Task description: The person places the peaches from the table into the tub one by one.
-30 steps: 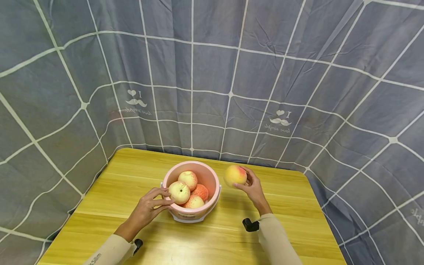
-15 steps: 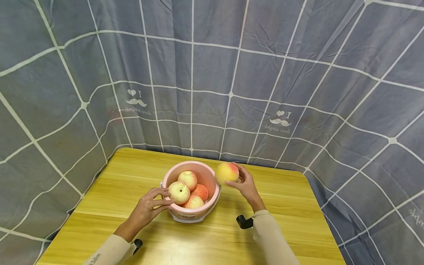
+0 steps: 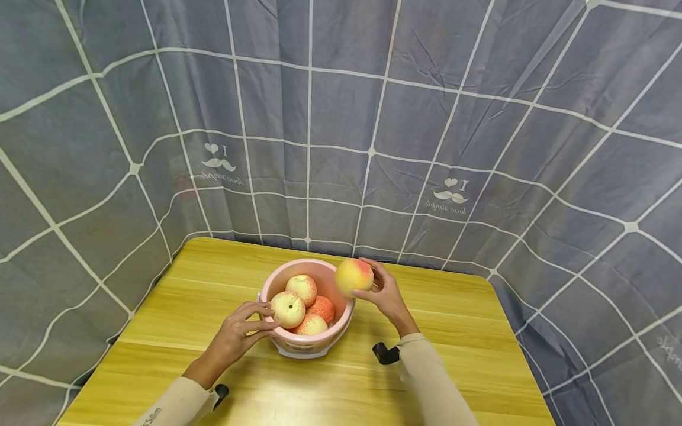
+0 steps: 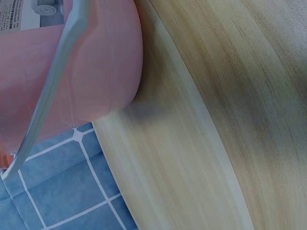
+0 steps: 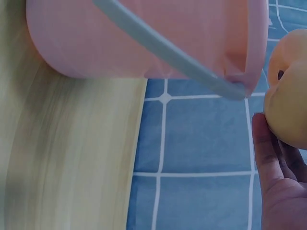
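Observation:
A pink bucket with a light grey handle stands on the wooden table, holding several peaches. Pale yellow peaches with red speckles lie beside a redder peach. At the bucket's left rim, my left hand grips the edge, its fingertips overlapping the nearest pale peach in the head view. My right hand holds a larger yellow peach with a red blush between thumb and fingers. That peach is raised over the right rim; the right wrist view shows it just beyond the bucket's mouth.
The yellow wooden table extends to both sides and in front of the bucket. Behind it hangs a grey-blue curtain with white grid lines, close to the table's back edge. Black wrist mounts stick out from the sleeves.
My right hand has carried the yellow peach leftward, from beside the bucket to over its right rim. The left hand and the peaches in the bucket stay put.

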### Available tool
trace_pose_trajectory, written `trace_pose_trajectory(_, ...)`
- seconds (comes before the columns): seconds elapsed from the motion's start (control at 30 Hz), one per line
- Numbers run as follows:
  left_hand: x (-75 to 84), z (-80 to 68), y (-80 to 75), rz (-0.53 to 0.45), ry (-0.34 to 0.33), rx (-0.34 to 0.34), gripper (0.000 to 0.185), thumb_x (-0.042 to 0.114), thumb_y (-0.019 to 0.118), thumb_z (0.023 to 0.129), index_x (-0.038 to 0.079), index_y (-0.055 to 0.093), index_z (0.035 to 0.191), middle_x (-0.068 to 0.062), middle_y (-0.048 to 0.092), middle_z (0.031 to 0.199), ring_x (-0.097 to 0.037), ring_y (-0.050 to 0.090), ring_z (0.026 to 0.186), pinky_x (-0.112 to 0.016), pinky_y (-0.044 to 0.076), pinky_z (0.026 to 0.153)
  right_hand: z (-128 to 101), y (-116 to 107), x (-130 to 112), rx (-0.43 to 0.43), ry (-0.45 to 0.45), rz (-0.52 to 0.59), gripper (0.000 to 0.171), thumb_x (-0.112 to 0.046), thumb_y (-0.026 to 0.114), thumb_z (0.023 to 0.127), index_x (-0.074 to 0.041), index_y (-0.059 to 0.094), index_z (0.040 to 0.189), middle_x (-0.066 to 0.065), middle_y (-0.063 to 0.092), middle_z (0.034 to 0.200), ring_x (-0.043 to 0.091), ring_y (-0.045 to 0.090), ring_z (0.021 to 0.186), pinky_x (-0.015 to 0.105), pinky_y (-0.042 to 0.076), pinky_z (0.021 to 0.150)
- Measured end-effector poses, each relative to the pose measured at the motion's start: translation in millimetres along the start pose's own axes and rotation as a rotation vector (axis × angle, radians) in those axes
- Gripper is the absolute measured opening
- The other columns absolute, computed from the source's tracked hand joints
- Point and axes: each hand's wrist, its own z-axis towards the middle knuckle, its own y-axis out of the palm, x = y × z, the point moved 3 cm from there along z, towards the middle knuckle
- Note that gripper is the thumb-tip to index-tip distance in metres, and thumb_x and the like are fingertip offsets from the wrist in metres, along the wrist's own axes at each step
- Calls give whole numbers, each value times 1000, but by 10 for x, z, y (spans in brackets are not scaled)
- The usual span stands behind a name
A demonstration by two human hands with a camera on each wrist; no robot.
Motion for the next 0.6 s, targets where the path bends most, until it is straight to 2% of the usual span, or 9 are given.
trace_pose_trajectory(0.13,-5,-8,1,-5,-11,-2,25,30,65,86,10,79,89,-7,66,98,-30,60,103,-17,36,110,30,60,-22,-24,-6,-17,74,5,77,78,-1,42,143,19,48,137,24,53,118,32,52,100)
trace_pose_trajectory(0.4,-20,-23,15,-22,4,2,31,34,61,89,8,79,89,-8,65,98,-31,60,101,-15,38,108,5,222,-250,-95,-45,-47,71,6,75,80,8,39,141,26,48,135,31,52,120,35,51,101)
trace_pose_trajectory(0.6,-26,-28,19,-21,2,-2,31,34,61,89,8,79,89,-8,65,98,-31,60,102,-15,38,108,45,285,-184,-122,-38,-43,73,5,77,78,5,40,142,22,48,136,33,50,123,37,49,104)
